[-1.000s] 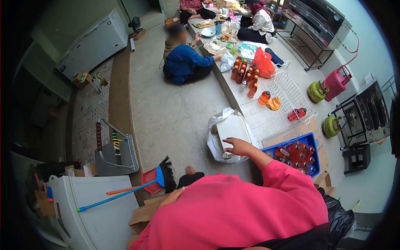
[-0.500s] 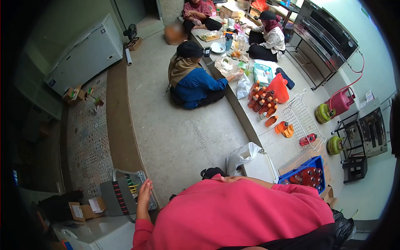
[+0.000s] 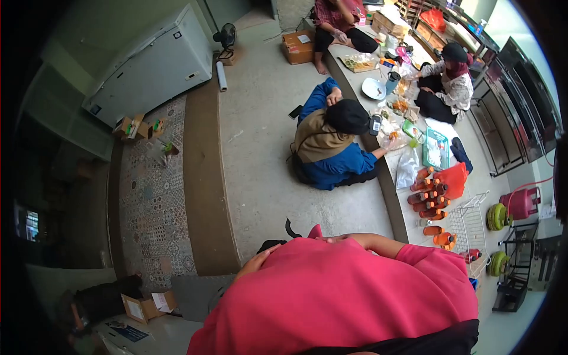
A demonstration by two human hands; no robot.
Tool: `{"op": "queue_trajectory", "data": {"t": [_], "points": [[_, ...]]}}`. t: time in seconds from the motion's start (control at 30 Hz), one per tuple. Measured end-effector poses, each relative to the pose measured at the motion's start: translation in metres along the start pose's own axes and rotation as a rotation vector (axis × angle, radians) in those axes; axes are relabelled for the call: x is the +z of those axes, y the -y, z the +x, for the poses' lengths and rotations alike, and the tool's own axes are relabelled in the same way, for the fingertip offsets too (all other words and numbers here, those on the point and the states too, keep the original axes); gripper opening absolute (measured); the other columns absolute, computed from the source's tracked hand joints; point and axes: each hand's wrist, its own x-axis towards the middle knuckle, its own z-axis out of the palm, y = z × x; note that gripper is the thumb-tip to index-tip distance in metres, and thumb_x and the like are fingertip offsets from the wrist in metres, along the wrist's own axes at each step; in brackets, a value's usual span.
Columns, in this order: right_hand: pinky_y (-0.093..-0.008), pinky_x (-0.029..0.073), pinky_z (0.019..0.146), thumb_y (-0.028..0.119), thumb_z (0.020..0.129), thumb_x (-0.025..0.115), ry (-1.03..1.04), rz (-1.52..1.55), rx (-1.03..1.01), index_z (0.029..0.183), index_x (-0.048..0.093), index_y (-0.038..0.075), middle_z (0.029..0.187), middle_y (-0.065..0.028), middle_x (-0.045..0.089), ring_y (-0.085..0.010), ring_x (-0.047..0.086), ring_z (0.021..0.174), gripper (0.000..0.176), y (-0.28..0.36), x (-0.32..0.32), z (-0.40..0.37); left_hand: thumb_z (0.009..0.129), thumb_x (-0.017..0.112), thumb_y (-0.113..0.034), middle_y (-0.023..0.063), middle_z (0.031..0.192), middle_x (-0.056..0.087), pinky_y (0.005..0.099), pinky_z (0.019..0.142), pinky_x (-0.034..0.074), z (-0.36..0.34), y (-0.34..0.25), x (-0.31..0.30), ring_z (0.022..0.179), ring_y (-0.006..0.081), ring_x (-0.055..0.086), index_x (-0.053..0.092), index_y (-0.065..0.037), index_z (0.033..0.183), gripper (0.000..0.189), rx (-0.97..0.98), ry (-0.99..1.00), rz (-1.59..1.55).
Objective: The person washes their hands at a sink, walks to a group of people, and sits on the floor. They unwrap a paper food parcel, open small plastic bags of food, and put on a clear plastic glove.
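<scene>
Since the frame half a second ago, the left hand (image 3: pixel 258 260) is being brought in against the front of the pink top (image 3: pixel 337 290) instead of being held out by the grey board (image 3: pixel 195 296), and the white lidded box is no longer being shown. The right hand (image 3: pixel 340 238) is also being rested on the top, partly being hidden by its folds. The left fingers are seemingly being laid along the cloth; whether anything is being pinched by either hand cannot be told. The top is being worn by the person, and both hands are being kept at its far edge. Ahead, orange-capped bottles (image 3: pixel 429 198) are being carried by the raised platform (image 3: pixel 408 229) along its edge, just beside a red bag (image 3: pixel 452 179). A person in blue (image 3: pixel 334 163) is being seated beside that edge, one arm being reached over it. Probably the hands are best being kept loose and close in, the cloth being touched lightly rather than being tugged
</scene>
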Motion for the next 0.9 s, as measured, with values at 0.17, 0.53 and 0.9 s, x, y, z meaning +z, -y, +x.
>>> {"op": "queue_trajectory", "data": {"t": [0.17,0.53,0.9], "points": [[-0.0312,0.024,0.095,0.051,0.083,0.028,-0.246,0.032,-0.022,0.126,0.028,0.009,0.125,-0.0114,0.035,-0.0221,0.032,0.114,0.060,0.089,-0.103,0.082,0.088,0.032,-0.028,0.0080,0.126,0.034,0.0270,0.096,0.022,0.029,-0.004,-0.127,0.116,0.0185,0.032,0.035,-0.002,0.121,0.043,-0.108,-0.264,0.023],[-0.0310,0.029,0.092,0.054,0.082,0.028,-0.456,0.479,-0.217,0.126,0.030,0.012,0.122,-0.0127,0.038,-0.0219,0.035,0.113,0.061,0.189,-0.208,0.197,0.086,0.041,-0.028,0.0080,0.116,0.046,0.0264,0.090,0.030,0.191,-0.288,-0.413,0.108,0.0178,0.040,0.035,-0.004,0.121,0.043,-0.045,-0.541,0.402],[-0.0336,0.032,0.090,0.043,0.082,0.034,-0.790,0.102,0.008,0.120,0.039,0.012,0.121,-0.0149,0.040,-0.0306,0.040,0.108,0.049,0.190,-0.405,0.245,0.087,0.036,-0.022,0.0078,0.116,0.045,0.0259,0.093,0.026,0.459,-0.446,-0.339,0.110,0.0156,0.038,0.046,-0.003,0.113,0.034,-0.270,0.694,0.530]]}}
